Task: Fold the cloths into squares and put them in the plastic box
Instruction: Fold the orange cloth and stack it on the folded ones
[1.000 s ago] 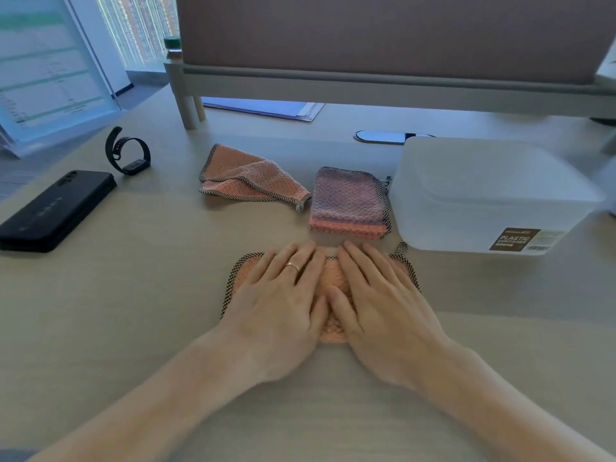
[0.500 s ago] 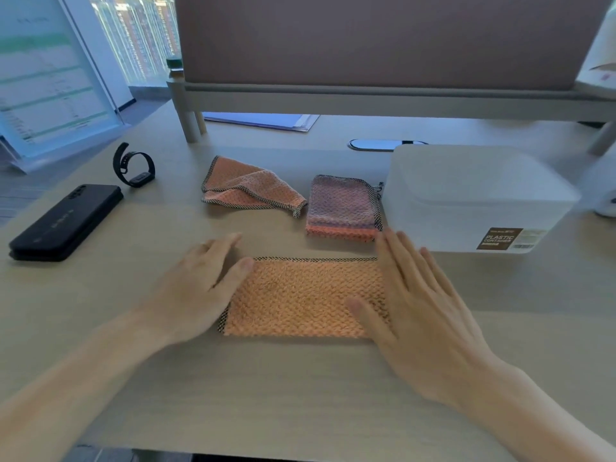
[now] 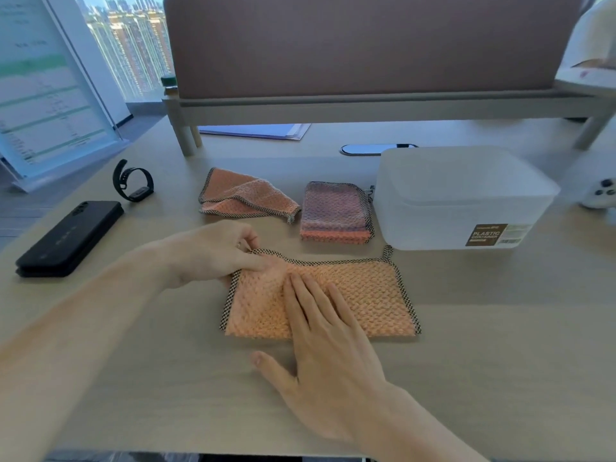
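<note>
An orange cloth with a checked border lies folded into a long rectangle on the desk in front of me. My left hand pinches its far left corner and lifts it slightly. My right hand lies flat with straight fingers pressing on the cloth's middle. Behind it a crumpled orange cloth and a folded purple and orange cloth lie side by side. The frosted plastic box with a brown label stands at the right, just beyond the cloth's right end.
A black phone and a black wristband lie at the left. A monitor shelf spans the back, with blue papers under it. A white controller sits at the far right edge.
My left hand has gone from lying flat beside the cloth to pinching its far left corner. My right hand slid from the cloth's right end to its middle.
</note>
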`<state>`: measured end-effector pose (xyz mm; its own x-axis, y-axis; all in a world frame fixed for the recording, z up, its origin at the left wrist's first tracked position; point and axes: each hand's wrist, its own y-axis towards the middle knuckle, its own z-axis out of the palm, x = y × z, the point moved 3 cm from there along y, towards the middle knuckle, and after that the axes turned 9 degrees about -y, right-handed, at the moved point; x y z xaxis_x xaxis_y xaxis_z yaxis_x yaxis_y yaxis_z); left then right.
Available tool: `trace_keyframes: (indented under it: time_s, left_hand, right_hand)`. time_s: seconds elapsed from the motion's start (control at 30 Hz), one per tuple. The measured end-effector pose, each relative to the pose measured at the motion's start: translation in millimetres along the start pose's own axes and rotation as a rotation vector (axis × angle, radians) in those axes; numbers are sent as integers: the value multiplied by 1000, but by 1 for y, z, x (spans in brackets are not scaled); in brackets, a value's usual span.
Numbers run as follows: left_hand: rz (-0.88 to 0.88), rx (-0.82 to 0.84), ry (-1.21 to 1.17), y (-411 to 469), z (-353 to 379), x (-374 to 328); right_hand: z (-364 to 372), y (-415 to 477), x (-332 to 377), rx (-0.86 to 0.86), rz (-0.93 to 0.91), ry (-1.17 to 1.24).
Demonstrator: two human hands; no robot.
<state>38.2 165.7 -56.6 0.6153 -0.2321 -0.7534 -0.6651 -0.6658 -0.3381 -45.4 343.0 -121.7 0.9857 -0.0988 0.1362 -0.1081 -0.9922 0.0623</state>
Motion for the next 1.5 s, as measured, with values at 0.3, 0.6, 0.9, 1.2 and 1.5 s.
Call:
trace_keyframes:
  time_s: [0.3, 0.6, 0.9, 1.2, 1.5]
  left_hand:
    - [102, 152, -370, 3, 19, -56]
    - [203, 304, -232, 20, 51, -76]
    - [397, 32, 369, 52, 80, -85]
    - [526, -78, 367, 65, 105, -73]
    - [618, -162, 272, 60, 113, -71]
  right_hand:
    - [-36, 0, -28, -95, 54, 752]
    - [-45, -13, -74, -340, 387, 1006]
    - [-38, -30, -118, -256, 566, 843]
    - [-35, -45, -126, -328, 547, 400]
    - [-39, -47, -124, -348, 512, 322]
